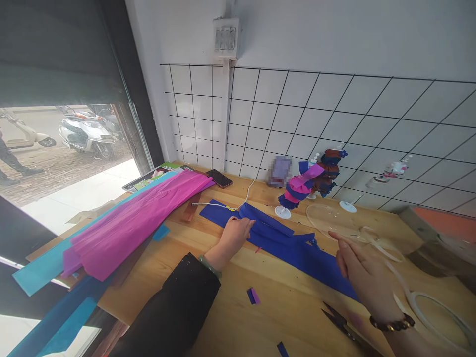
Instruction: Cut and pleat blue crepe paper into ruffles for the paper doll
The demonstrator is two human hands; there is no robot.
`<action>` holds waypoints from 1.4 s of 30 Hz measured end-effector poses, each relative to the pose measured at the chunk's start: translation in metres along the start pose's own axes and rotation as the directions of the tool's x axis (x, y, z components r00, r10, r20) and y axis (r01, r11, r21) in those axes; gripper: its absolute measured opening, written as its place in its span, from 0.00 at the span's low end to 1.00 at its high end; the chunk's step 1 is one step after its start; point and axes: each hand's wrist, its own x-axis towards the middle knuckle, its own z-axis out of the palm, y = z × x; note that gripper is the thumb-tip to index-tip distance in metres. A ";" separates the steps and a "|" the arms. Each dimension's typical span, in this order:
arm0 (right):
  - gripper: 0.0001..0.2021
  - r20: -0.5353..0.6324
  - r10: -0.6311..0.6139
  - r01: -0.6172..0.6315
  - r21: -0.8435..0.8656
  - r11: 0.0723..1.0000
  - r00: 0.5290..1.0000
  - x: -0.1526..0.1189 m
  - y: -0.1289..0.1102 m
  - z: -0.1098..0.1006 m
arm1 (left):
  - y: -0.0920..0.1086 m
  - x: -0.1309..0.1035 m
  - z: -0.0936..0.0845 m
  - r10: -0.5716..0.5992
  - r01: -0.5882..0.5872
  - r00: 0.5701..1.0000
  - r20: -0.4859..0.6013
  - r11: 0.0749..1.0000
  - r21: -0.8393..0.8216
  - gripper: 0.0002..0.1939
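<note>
Over the middle of the worktop [208,285]: left hand [236,232], fingers curled, at the blue strips [275,234]; cannot tell whether it pinches them. Toward the right edge: right hand [359,270], forefinger stretched out, over the strips' right end; underside hidden, contact cannot be told. Strips: thin, matt, straight-sided, overlapping, laid aslant from mid-worktop toward the right edge; paper or cloth, uncertain.

White cable [250,191]: slender, curving, crossing the strips' left end. Scissors [341,322]: dark, pointed, blades slightly parted, beside the right wrist. Scrap [254,296]: small, navy and purple, toward the near edge. Pink sheets [137,218]: smooth, creased, layered over a turquoise sheet [37,275], overhanging the left edge. Phone [220,178]: flat, dark, near the back edge. Ruffled ornament [295,191]: pink and blue, on a round white base [282,212].

Obstruction: right hand covers part of the strips.
</note>
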 end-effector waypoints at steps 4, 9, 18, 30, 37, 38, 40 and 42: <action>0.23 0.130 0.084 -0.090 0.039 0.995 0.988 -0.011 0.022 0.004 | 0.001 -0.002 -0.003 -0.011 0.009 0.999 -0.038 0.999 -0.038 0.26; 0.23 0.149 0.054 -0.062 0.049 0.997 0.987 -0.007 0.037 0.007 | 0.001 -0.002 -0.005 -0.019 0.011 0.995 -0.099 0.997 -0.075 0.27; 0.21 0.068 0.047 -0.049 0.019 0.999 0.997 0.012 0.037 0.028 | -0.002 -0.003 -0.001 -0.022 -0.021 0.984 -0.179 0.973 -0.231 0.13; 0.21 -0.227 -0.083 0.075 -0.042 0.996 0.970 0.134 -0.027 -0.021 | 0.034 0.078 0.017 -0.290 0.272 0.927 0.237 0.087 -0.958 0.17; 0.18 -0.116 -0.196 0.187 -0.082 0.979 0.974 0.190 -0.060 -0.003 | 0.048 0.122 0.038 -0.149 0.361 0.901 0.408 -0.267 -0.894 0.08; 0.17 -0.118 -0.198 0.188 -0.096 0.978 0.973 0.192 -0.060 -0.001 | 0.048 0.125 0.040 -0.129 0.362 0.902 0.413 -0.298 -0.883 0.08; 0.16 -0.118 -0.206 0.194 -0.107 0.975 0.971 0.193 -0.058 0.002 | 0.048 0.130 0.043 -0.093 0.352 0.909 0.407 -0.352 -0.867 0.07; 0.16 -0.126 -0.216 0.201 -0.122 0.972 0.968 0.192 -0.057 0.002 | 0.049 0.133 0.045 -0.062 0.336 0.919 0.390 -0.395 -0.855 0.06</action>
